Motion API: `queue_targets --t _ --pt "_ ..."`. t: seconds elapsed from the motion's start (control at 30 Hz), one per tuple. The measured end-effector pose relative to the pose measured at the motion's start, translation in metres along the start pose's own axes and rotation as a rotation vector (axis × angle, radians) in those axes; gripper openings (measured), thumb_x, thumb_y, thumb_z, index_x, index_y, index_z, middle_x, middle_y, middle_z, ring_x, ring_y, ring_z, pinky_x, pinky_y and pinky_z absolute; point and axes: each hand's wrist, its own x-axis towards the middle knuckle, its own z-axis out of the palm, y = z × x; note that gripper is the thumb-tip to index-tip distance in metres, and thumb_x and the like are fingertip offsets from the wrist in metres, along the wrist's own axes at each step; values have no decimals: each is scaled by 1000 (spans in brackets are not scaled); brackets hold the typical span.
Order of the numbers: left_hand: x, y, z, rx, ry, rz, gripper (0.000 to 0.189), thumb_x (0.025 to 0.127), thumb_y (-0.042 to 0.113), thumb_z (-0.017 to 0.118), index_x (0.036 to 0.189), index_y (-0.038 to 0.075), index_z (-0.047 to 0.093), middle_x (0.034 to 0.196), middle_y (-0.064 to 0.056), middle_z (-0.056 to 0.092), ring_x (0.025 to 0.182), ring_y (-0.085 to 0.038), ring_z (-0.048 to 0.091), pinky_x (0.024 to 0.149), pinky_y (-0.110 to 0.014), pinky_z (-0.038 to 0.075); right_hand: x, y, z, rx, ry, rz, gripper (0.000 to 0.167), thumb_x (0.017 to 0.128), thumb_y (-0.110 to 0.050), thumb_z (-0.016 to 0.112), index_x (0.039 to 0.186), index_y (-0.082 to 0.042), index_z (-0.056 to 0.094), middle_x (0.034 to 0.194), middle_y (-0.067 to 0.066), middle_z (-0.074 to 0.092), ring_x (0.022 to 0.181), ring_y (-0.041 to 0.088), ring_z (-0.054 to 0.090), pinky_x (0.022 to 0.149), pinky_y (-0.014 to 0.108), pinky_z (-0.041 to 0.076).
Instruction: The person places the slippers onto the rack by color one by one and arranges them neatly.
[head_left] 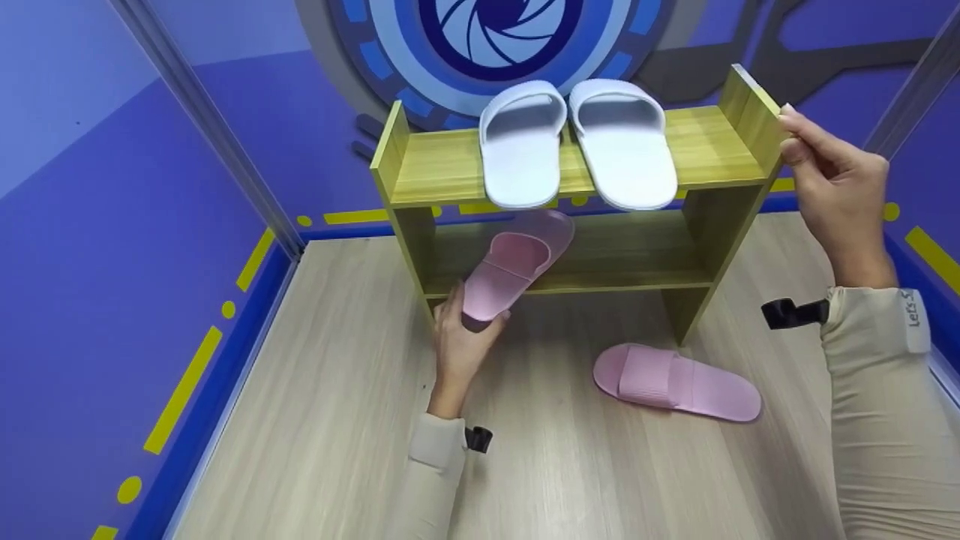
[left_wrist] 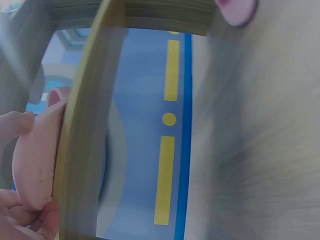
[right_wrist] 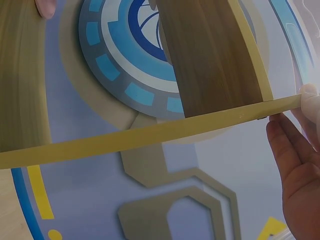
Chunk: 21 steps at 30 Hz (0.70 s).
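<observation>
My left hand (head_left: 463,341) grips a pink slipper (head_left: 499,289) by its heel end, thumb on one side and fingers on the other. The slipper's toe points into the middle level of the wooden shoe rack (head_left: 577,287), and in the left wrist view the slipper (left_wrist: 37,155) lies right along the shelf's edge (left_wrist: 82,120). With thumb and fingers my right hand (head_left: 844,184) pinches the upper edge of the rack's right side panel (right_wrist: 210,121). A second pink slipper (head_left: 679,382) lies on its sole on the floor, in front of the rack's right side.
Two white slippers (head_left: 523,161) (head_left: 626,150) stand side by side on the rack's top level, heels over its front edge. Behind the rack is a blue patterned wall (head_left: 262,135), with another wall (head_left: 97,247) at the left. The floor (head_left: 330,420) is pale wood.
</observation>
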Motion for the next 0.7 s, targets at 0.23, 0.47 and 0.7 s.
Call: queue_targets --t 0.23,0.47,0.7 --pt "2 -2 -6 -52 -59 -22 75 74 30 79 135 -2 52 134 -21 57 117 -36 54 100 -53 44 0 1 1 -33 13 -34 24 87 -2 66 111 -4 72 119 7 68 110 6 65 78 8 51" --pt "2 -6 -10 -62 -62 1 71 73 28 79 133 -3 55 131 -20 59 116 -36 56 101 -53 44 0 -1 0 -4 -3 6 26 87 -3 67 112 -3 71 121 6 67 110 4 64 78 7 50" --pt "1 -7 -4 -71 -20 -2 72 71 30 83 131 0 57 131 -18 60 117 -34 56 102 -53 44 -1 0 0 -48 4 -24 26 87 -3 66 113 -5 71 120 5 67 108 3 65 78 7 50"
